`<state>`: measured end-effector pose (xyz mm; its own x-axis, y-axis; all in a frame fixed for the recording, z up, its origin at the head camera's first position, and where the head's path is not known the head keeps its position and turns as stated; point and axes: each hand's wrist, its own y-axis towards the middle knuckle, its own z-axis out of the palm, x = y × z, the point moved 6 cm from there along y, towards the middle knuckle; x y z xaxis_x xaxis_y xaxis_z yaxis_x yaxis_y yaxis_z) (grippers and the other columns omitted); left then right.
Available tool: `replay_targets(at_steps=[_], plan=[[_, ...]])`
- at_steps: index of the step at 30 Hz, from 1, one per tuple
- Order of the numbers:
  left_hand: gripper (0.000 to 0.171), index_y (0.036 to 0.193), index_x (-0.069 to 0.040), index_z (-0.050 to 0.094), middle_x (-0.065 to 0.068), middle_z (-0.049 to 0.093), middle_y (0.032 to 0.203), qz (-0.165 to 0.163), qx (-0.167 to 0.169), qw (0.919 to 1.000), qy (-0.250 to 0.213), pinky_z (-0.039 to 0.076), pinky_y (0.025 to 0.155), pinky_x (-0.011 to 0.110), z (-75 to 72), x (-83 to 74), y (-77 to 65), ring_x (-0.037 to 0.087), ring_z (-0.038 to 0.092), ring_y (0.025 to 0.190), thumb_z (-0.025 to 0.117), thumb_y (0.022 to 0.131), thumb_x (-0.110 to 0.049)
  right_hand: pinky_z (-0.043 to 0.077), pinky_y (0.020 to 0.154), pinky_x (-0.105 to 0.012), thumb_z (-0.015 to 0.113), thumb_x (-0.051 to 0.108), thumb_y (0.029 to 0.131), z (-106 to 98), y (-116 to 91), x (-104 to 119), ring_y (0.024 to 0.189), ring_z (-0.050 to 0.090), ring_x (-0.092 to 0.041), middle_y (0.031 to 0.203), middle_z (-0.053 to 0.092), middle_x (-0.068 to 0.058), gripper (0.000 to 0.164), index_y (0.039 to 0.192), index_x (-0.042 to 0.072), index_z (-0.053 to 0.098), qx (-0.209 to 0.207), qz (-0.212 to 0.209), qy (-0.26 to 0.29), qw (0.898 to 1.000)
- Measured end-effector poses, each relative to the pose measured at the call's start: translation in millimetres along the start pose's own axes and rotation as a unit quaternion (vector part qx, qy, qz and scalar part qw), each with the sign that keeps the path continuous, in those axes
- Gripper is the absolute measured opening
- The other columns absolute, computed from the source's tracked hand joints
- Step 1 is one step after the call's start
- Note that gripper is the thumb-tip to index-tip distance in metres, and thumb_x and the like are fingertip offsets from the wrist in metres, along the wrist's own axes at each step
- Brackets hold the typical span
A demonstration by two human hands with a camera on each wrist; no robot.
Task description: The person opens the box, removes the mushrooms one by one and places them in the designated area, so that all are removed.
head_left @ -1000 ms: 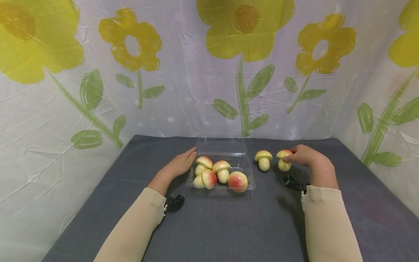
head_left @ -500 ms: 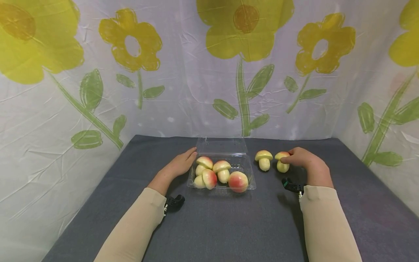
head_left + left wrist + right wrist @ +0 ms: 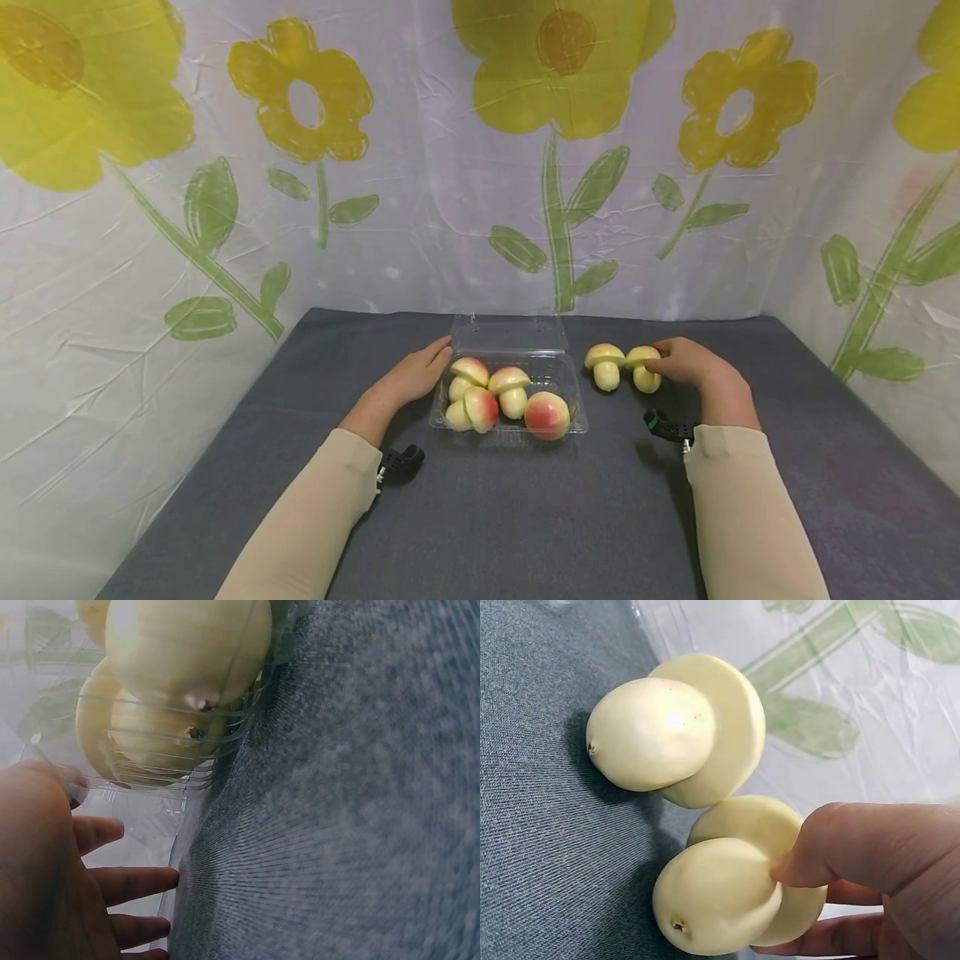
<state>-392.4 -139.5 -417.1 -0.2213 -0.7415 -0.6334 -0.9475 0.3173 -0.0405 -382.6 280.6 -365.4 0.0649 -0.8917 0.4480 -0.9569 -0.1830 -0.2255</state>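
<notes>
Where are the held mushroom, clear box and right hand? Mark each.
Held mushroom (image 3: pixel 731 885): right wrist view, on its stem.
Clear box (image 3: pixel 553 374): head view, bare back-right inside.
Right hand (image 3: pixel 699 367): head view, back of the hand.

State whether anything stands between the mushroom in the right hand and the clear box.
Yes: a second mushroom stands on the table between the held mushroom and the clear box, apparently touching the held one.

The right hand (image 3: pixel 703 372) partly hides one mushroom (image 3: pixel 645 381).
</notes>
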Motion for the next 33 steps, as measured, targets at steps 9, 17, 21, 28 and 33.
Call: replay_targets(at_steps=[9,17,21,28,33], plan=[[0.061,0.166,-0.013,0.020,0.015,0.028,0.166,-0.002,-0.001,1.0000,-0.004,0.025,0.121,0.060,-0.7,-0.2,-0.6,0.039,0.028,0.150,0.027,0.114,-0.045,0.035,0.109,-0.070,0.053,0.025,0.105,-8.0,-10.1,10.7,0.139,0.033,-0.058,0.154,0.031,-0.040,0.068,0.155,-0.014,0.028,0.006,-0.008,0.008,1.000],[0.061,0.166,-0.013,0.020,0.015,0.027,0.167,-0.003,0.000,1.0000,0.002,0.024,0.121,0.060,-0.3,-0.5,-0.6,0.039,0.028,0.151,0.026,0.114,-0.045,0.039,0.107,-0.069,0.054,0.029,0.106,-21.1,-21.9,29.1,0.139,0.035,-0.056,0.154,0.032,-0.039,0.071,0.159,-0.007,0.024,-0.016,-0.023,0.010,1.000],[0.061,0.166,-0.013,0.021,0.015,0.028,0.166,-0.002,-0.001,1.0000,0.004,0.024,0.121,0.060,-0.5,-1.3,-1.0,0.039,0.028,0.151,0.026,0.114,-0.044,0.041,0.105,-0.068,0.056,0.029,0.106,-27.6,-26.1,44.6,0.139,0.037,-0.055,0.154,0.033,-0.039,0.071,0.160,-0.006,0.026,-0.036,-0.049,0.004,0.998],[0.060,0.166,-0.012,0.020,0.016,0.026,0.167,-0.001,0.000,1.0000,0.002,0.024,0.122,0.059,-0.5,-2.6,-1.8,0.039,0.027,0.151,0.026,0.114,-0.042,0.053,0.092,-0.060,0.059,0.026,0.105,-33.1,-35.2,73.3,0.134,0.044,-0.054,0.152,0.038,-0.036,0.069,0.160,-0.003,0.028,-0.055,-0.091,0.008,0.994],[0.060,0.166,-0.012,0.021,0.016,0.027,0.167,-0.001,-0.002,1.0000,0.002,0.024,0.122,0.059,-0.3,-2.8,-1.7,0.039,0.028,0.151,0.027,0.114,-0.042,0.051,0.096,-0.063,0.060,0.024,0.105,-32.4,-40.7,92.6,0.134,0.045,-0.054,0.152,0.041,-0.032,0.067,0.159,-0.002,0.031,-0.067,-0.126,0.000,0.990]])
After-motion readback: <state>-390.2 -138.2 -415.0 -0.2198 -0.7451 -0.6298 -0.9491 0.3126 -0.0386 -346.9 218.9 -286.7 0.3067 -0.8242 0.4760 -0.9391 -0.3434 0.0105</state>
